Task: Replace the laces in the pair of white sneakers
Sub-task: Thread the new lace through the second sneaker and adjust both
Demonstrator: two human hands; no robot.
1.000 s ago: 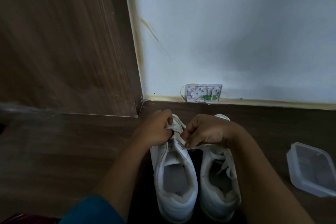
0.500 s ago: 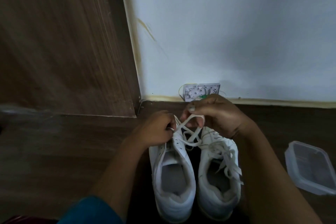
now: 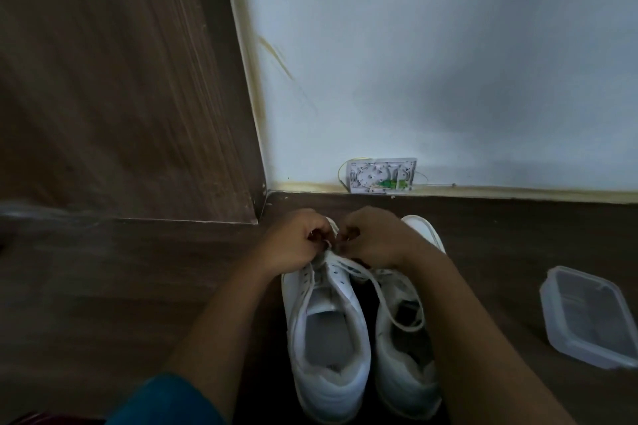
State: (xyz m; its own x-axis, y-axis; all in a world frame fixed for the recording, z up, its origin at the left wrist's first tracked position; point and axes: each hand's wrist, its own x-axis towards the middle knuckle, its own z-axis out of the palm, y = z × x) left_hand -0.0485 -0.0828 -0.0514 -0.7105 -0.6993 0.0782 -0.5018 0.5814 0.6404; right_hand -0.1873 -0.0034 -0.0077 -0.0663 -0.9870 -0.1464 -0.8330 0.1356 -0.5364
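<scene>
Right of sneakers (image 3: 329,376), clear container (image 3: 590,321), contents unclear

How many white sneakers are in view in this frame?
2. The left sneaker has its front under the left hand and right hand; the right sneaker stands beside it. No others seen.

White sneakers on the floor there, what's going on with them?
A person is lacing the left sneaker. The left hand and right hand both pinch a white lace near its front eyelets, and the loose part of the lace trails over the right sneaker beside it. The eyelets nearer the ankle look empty.
</scene>
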